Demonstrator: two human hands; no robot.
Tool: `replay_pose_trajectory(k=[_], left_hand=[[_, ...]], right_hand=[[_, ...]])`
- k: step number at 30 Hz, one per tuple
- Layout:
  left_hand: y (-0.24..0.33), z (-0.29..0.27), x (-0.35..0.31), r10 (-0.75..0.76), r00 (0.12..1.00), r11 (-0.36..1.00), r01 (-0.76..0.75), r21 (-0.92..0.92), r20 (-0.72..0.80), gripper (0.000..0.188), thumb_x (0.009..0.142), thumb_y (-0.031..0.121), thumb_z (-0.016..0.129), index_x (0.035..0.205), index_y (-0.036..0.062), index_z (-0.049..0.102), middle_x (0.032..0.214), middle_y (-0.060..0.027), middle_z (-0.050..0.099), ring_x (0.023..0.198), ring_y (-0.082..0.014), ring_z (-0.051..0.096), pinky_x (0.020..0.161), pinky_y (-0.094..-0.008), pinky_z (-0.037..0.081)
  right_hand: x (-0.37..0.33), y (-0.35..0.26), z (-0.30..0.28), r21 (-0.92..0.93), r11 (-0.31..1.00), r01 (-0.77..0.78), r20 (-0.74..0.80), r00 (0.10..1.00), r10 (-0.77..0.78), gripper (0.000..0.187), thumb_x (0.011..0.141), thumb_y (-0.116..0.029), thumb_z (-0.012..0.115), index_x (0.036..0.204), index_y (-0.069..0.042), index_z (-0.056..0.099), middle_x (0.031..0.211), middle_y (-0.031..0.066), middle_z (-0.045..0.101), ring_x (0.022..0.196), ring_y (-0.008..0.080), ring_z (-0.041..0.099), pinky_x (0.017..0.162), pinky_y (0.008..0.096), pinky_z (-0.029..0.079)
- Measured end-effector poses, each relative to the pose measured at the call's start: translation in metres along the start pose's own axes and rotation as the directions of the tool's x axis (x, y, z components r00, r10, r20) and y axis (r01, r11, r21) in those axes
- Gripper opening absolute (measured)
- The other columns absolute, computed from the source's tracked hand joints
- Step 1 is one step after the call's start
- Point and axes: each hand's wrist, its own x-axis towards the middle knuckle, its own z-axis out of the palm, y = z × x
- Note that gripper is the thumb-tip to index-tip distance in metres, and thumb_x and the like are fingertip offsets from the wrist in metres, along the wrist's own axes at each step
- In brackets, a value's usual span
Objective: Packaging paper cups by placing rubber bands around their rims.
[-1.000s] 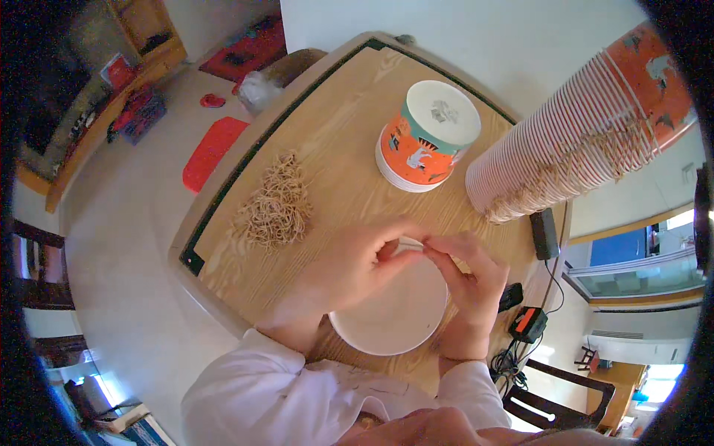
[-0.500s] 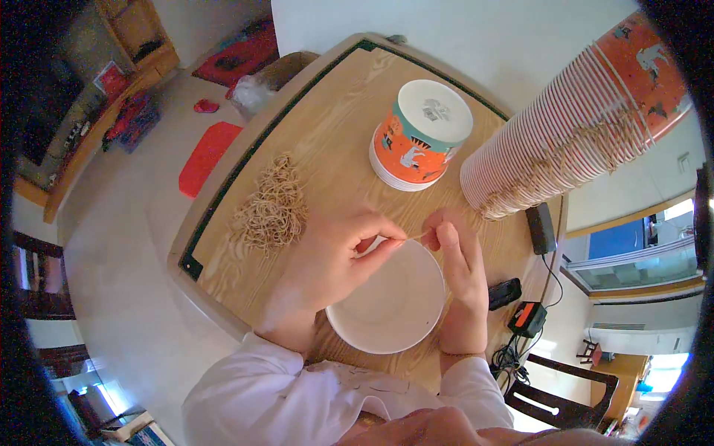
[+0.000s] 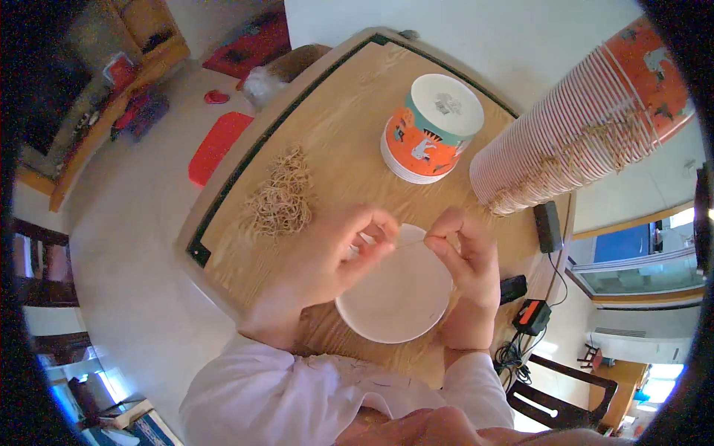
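Between my two hands runs a thin tan cord (image 3: pixel 411 243), stretched nearly level. Its left end is pinched by the thumb and fingers of my left hand (image 3: pixel 335 249), which is slightly blurred. On the other side, my right hand (image 3: pixel 471 256) grips it between thumb and forefinger. Below both hands a white paper tub (image 3: pixel 398 305) stands mouth up, and it looks bare inside. To the left lies a tangled heap of tan cords (image 3: pixel 282 197). Beyond the hands, a short stack of orange and green printed paper tubs (image 3: pixel 428 145) sits upside down.
A tall leaning stack of nested paper tubs (image 3: pixel 558 141), with tan cords along its side, fills the table's right. By the right edge are a black adapter (image 3: pixel 548 227), a dark phone-like object (image 3: pixel 513 289) and a charger with cables (image 3: pixel 531 317). A dark chair (image 3: pixel 565 386) stands beyond.
My hands have drawn apart, the right one moving right and turning its fingers inward. More of the cord now shows between them. The whole view has shifted slightly.
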Motion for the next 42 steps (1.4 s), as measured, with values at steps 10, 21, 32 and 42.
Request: replay_pose_trajectory(k=[10,21,32,42], left_hand=[[0.02,-0.02,-0.015,-0.117,0.993,0.992,0.118,0.046,-0.022,0.015,0.081,0.01,0.066,0.095,0.0042,0.061,0.07,-0.002,0.057,0.054,-0.0061,0.048,0.051,-0.0227,0.04],[0.016,-0.036,-0.037,-0.152,0.949,0.966,0.201,0.161,-0.276,0.007,0.082,0.007,0.066,0.083,0.0037,0.06,0.072,-0.0022,0.062,0.063,-0.0072,0.058,0.056,-0.0213,0.046],[0.005,-0.009,-0.005,-0.252,0.962,0.948,0.268,-0.174,0.109,0.008,0.08,0.002,0.066,0.083,0.0042,0.059,0.081,-0.001,0.061,0.074,-0.007,0.057,0.067,-0.0215,0.048],[0.001,0.013,0.011,-0.178,0.976,0.984,0.18,-0.003,0.128,0.009,0.079,0.006,0.067,0.085,0.003,0.06,0.078,-0.0034,0.062,0.071,-0.0094,0.058,0.065,-0.0245,0.048]], right_hand=[[0.023,-0.025,0.014,-0.209,0.94,0.27,0.243,0.945,-0.217,0.008,0.078,-0.005,0.065,0.083,-0.001,0.059,0.076,0.0094,0.057,0.071,0.0229,0.056,0.066,0.0317,0.044],[0.014,0.032,0.002,-0.698,0.689,0.195,0.275,0.962,0.006,0.021,0.078,-0.006,0.059,0.096,-0.006,0.048,0.087,0.0141,0.06,0.085,0.0364,0.057,0.071,0.0439,0.045],[-0.01,-0.007,0.004,-0.323,0.938,0.121,0.021,0.992,-0.121,0.017,0.076,-0.008,0.068,0.09,-0.002,0.06,0.081,0.0112,0.06,0.076,0.025,0.059,0.065,0.0338,0.047],[-0.004,0.01,-0.007,-0.258,0.966,0.031,0.135,0.991,0.005,0.011,0.081,-0.006,0.063,0.09,0.001,0.061,0.08,0.01,0.061,0.072,0.0208,0.058,0.063,0.0297,0.045]])
